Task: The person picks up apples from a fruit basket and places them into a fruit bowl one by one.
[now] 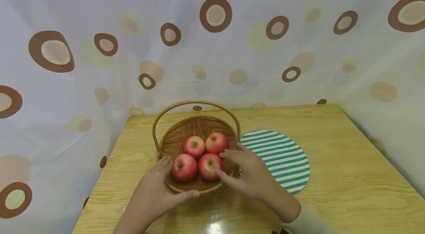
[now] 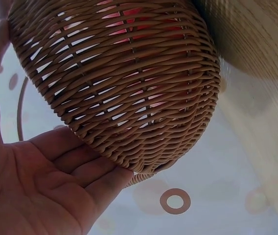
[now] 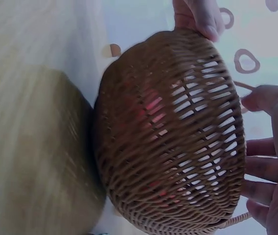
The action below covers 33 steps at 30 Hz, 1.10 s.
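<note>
A brown wicker basket (image 1: 196, 125) with a tall arched handle (image 1: 196, 102) stands on the wooden table. Several red apples (image 1: 184, 167) lie grouped inside it. My left hand (image 1: 151, 189) spans the front left of the rim, fingers along the left side and thumb by the front edge. In the left wrist view its fairly straight fingers (image 2: 92, 171) touch the wicker. Over the right rim reaches my right hand (image 1: 250, 173), fingers spread, fingertips close to the nearest right apple (image 1: 210, 166); whether they touch it I cannot tell. The right wrist view shows this hand (image 3: 276, 161) beside the rim.
To the right of the basket lies a round green-and-white striped mat (image 1: 282, 156), partly behind my right hand. The wooden table (image 1: 338, 160) ends at a patterned curtain (image 1: 245, 49) along the back and sides.
</note>
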Available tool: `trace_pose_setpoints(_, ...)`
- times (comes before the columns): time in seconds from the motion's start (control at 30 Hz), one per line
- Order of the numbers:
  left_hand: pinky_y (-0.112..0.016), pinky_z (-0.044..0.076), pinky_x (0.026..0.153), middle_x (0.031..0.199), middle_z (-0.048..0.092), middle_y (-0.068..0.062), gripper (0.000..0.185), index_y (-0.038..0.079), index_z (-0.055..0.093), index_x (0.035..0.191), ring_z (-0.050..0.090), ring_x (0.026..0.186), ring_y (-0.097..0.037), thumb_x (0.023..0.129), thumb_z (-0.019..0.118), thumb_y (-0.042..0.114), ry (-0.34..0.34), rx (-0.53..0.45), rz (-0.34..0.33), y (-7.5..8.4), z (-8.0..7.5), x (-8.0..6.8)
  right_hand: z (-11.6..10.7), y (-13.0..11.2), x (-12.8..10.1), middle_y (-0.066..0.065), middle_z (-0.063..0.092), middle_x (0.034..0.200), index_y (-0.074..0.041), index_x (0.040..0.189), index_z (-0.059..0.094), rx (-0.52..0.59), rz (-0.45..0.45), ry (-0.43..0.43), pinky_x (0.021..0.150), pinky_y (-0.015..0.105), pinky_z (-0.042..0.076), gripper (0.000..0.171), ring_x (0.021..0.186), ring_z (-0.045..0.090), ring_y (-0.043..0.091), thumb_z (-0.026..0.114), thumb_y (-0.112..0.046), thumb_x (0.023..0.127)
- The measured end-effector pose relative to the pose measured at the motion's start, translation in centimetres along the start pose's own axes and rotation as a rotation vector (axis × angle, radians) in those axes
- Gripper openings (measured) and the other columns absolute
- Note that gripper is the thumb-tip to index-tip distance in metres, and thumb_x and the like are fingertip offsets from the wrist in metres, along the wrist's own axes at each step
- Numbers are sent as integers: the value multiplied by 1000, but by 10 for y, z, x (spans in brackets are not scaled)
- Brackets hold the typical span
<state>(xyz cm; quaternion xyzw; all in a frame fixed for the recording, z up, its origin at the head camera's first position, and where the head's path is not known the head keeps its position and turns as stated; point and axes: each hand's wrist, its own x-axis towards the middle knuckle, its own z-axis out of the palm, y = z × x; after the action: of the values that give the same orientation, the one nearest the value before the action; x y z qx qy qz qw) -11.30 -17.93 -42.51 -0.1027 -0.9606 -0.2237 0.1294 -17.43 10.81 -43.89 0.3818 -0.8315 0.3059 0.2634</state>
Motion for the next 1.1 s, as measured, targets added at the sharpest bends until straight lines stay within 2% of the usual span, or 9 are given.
trace_pose_setpoints(0.1,-60,51,112,149,60,-27,125,-5,63,144,54,145,-42,67,71,94,-7,-7,-5,1,1,1,-3,3,5,0,81,107,-8,111,79,38,2,30,110,53,56,31,98,77,18,88,-22,86)
trace_pose_setpoints(0.13,-60,51,112,149,60,-27,125,-5,63,144,53,146,-42,67,71,94,-10,-11,-10,1,1,1,-4,4,7,-1,81,105,-9,111,79,44,0,40,105,49,60,30,95,76,17,88,-21,85)
trace_pose_setpoints(0.23,-61,51,113,150,59,-27,125,-5,62,144,53,146,-43,67,72,93,-21,-15,-22,2,0,1,-6,5,10,-3,79,107,-13,113,78,57,10,26,90,38,64,30,95,74,12,88,-22,86)
trace_pose_setpoints(0.33,-61,50,114,150,59,-27,125,-4,62,145,52,147,-43,67,73,93,-36,-20,-33,3,-2,2,-6,4,13,-5,78,109,-16,115,77,55,24,-5,82,32,63,32,99,73,11,88,-27,87)
trace_pose_setpoints(0.47,-61,50,114,151,58,-27,125,-2,61,147,51,147,-43,67,73,93,-52,-25,-41,4,-4,3,-3,3,18,-4,78,115,-14,118,77,63,41,-47,93,37,63,36,112,73,15,87,-31,88)
trace_pose_setpoints(0.57,-62,49,114,152,58,-27,125,-2,61,147,51,148,-43,67,73,93,-67,-33,-49,4,-5,3,-1,2,21,-3,77,120,-12,122,76,85,45,-61,97,39,62,39,116,72,17,87,-29,89)
trace_pose_setpoints(0.77,-61,48,116,154,55,-27,128,-1,59,149,48,150,-42,64,75,93,-86,-42,-78,4,-5,2,2,-2,27,-4,76,118,-12,127,74,95,70,-95,91,36,61,45,107,70,14,88,-30,88)
trace_pose_setpoints(0.87,-61,47,116,155,54,-27,130,-1,58,151,47,151,-42,62,75,94,-97,-49,-94,5,-5,1,2,-3,29,-2,76,121,-12,131,72,86,109,-159,90,36,61,51,106,70,15,88,-33,87)
trace_pose_setpoints(1.1,-60,49,116,154,55,-28,129,0,59,150,49,149,-43,62,76,93,-99,-45,-84,4,-4,1,6,-1,36,7,73,135,-8,138,69,68,165,-310,106,45,58,58,126,69,24,85,-37,90)
